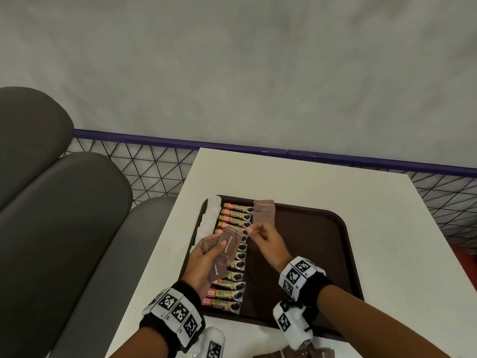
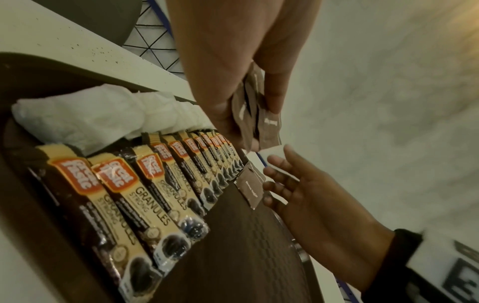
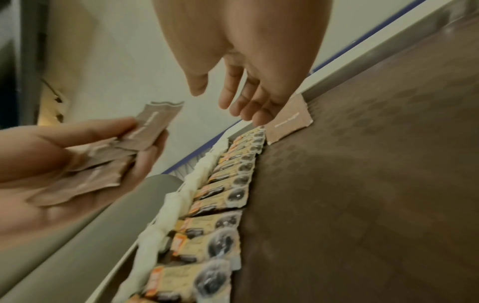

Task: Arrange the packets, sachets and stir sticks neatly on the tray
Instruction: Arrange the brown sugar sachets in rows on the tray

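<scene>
A dark brown tray (image 1: 322, 254) lies on the white table. Along its left edge runs a column of white sachets (image 1: 211, 213), then a row of coffee granule packets (image 1: 227, 293). A short column of brown sugar sachets (image 1: 263, 211) lies at the far end beside them. My left hand (image 1: 206, 254) grips a fan of several brown sugar sachets (image 1: 228, 244) above the coffee row, thumb on top. In the left wrist view the held sachets (image 2: 259, 123) hang from its fingers. My right hand (image 3: 233, 98) hovers over the laid brown sachets (image 3: 287, 123), fingers relaxed and holding nothing.
More brown sachets (image 1: 296, 353) lie on the table at the near edge, in front of the tray. Grey seat cushions (image 1: 64, 215) stand to the left. A wire mesh fence with a blue rail (image 1: 154, 166) runs behind the table.
</scene>
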{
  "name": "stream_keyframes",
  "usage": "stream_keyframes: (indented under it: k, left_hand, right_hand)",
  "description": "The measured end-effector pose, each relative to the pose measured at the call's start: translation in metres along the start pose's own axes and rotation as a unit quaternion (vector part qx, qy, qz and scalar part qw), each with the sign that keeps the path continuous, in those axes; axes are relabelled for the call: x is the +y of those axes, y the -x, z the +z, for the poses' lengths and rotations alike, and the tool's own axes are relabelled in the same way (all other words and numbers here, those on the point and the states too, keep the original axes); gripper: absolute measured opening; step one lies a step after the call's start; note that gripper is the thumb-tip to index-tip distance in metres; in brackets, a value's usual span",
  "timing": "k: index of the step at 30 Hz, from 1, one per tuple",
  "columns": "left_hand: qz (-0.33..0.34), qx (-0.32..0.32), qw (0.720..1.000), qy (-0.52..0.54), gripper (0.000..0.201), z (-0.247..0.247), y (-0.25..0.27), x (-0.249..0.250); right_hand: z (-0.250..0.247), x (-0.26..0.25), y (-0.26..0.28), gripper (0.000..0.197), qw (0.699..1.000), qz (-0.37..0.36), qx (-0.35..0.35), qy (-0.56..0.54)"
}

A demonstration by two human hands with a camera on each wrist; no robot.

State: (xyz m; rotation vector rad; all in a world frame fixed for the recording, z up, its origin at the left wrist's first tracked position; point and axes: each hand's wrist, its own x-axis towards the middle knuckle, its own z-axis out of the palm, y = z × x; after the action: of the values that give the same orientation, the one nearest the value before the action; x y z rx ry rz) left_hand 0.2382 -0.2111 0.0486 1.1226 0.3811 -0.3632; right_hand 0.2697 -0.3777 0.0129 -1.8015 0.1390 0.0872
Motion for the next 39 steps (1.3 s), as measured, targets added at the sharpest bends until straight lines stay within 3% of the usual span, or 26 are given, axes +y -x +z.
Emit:
stream_keyframes:
  k: [6,14,19,23,25,27,29,31,34,36,39]
  left_hand:
    - [0.003,-0.017,1.000,-0.001,0.028,0.005,0.005,-0.001]
    - [0.008,0.005,1.000,-0.012,0.035,0.004,0.005,-0.001]
    - [0.009,0.011,1.000,0.000,0.037,0.002,0.002,-0.004]
    - [-0.025,0.016,1.000,0.004,0.023,-0.004,0.001,-0.004]
    - [-0.040,0.025,0.999,-0.006,0.022,-0.009,0.000,-0.005]
    - [-0.046,0.029,0.998,-0.011,0.025,-0.015,0.000,-0.005]
    - [-0.051,0.029,0.998,-0.019,0.030,-0.019,-0.001,-0.005]
    - [-0.055,0.027,0.998,-0.020,0.031,-0.022,-0.001,-0.004]
    - [-0.056,0.021,0.998,-0.022,0.032,-0.026,-0.002,-0.004]
    - [-0.057,0.015,0.998,-0.023,0.031,-0.028,-0.003,-0.004]
    - [-0.054,0.010,0.998,-0.025,0.029,-0.027,-0.004,-0.004]
  right_hand:
    - [0.011,-0.008,0.017,0.007,0.993,-0.008,-0.104,-0.054]
    - [0.011,-0.015,0.023,0.013,0.982,0.050,-0.057,-0.170]
    - [0.012,-0.013,0.025,0.021,0.976,0.089,-0.113,-0.163]
    - [-0.001,-0.016,0.013,0.029,0.964,0.122,-0.038,-0.234]
    - [-0.013,-0.014,0.004,0.024,0.977,0.121,0.005,-0.176]
    - [-0.025,-0.009,-0.008,0.019,0.994,0.103,0.021,-0.027]
    - [-0.035,-0.002,-0.018,0.014,0.988,0.090,0.019,0.124]
    - [-0.043,0.004,-0.027,0.023,0.970,0.083,0.001,0.230]
    - [-0.045,0.006,-0.033,0.020,0.955,0.077,-0.023,0.286]
    - [-0.042,0.008,-0.036,0.014,0.953,0.073,-0.015,0.293]
    - [-0.038,0.013,-0.041,0.020,0.949,0.072,0.007,0.307]
